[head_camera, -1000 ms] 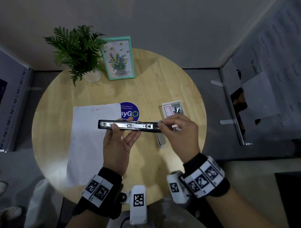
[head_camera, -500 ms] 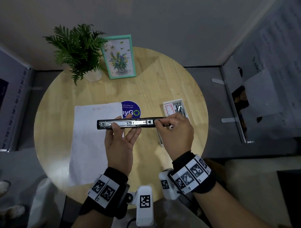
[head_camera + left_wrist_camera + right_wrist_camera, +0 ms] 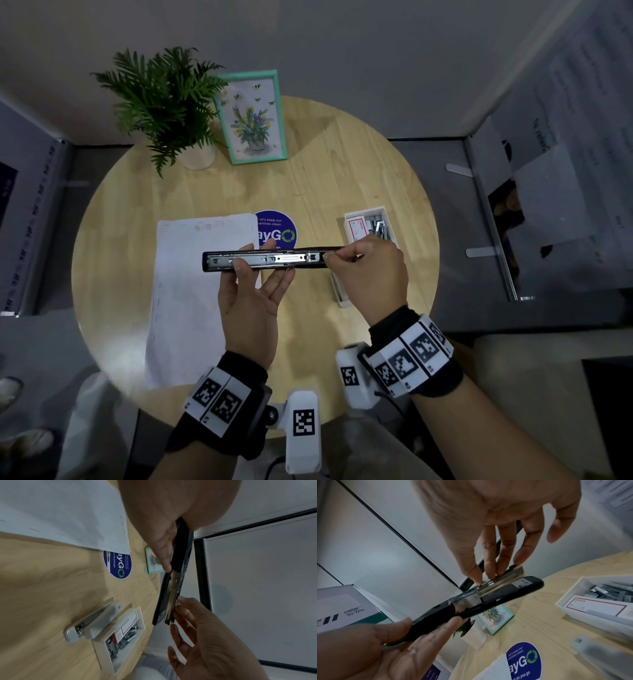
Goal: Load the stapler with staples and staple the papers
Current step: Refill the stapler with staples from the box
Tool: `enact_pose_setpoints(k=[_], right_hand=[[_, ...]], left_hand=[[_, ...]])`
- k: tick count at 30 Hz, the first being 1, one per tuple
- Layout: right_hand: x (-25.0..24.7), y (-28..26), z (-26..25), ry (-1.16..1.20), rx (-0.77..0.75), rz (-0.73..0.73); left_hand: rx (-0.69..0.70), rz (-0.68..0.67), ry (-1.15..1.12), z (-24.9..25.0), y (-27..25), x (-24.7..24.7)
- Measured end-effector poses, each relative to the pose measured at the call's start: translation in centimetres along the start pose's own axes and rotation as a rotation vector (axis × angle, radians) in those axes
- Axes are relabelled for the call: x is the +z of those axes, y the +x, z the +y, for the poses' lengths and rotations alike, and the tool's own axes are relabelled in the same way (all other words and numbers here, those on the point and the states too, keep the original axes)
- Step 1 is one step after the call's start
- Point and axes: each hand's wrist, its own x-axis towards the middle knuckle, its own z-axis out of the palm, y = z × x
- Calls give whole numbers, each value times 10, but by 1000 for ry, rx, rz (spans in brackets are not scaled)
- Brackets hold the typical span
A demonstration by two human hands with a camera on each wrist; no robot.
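Note:
A black stapler (image 3: 294, 258) is opened out flat, with its metal magazine facing up. My left hand (image 3: 255, 260) holds it above the table, thumb on the near side and fingers behind. At the stapler's right end my right hand (image 3: 334, 255) pinches what looks like a strip of staples (image 3: 503, 576) lying in the magazine channel. Thumb and fingertips (image 3: 488, 574) press on the metal; the pinch also shows beside the black stapler (image 3: 173, 588). The white papers (image 3: 191, 291) lie flat on the table, under and left of my left hand.
A white tray (image 3: 363, 214) of loose staples and a staple box sits behind my right hand. A white stapler (image 3: 92, 623) lies beside the tray. A potted plant (image 3: 164, 102), a framed picture (image 3: 253, 116) and a round blue sticker (image 3: 277, 229) are further back on the round wooden table (image 3: 342, 164).
My right fingertips have slid slightly left along the magazine. The left hand still holds the black stapler in the same spot.

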Motion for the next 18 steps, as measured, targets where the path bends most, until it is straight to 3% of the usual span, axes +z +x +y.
enact_pose_setpoints(k=[10,18], right_hand=[[-6,6,-3,-87,108,-102],[-16,8,-1,-95,78,-139]], left_hand=[[26,-4,62,-4,-3,3],[10,-27,60,-3,-3,2]])
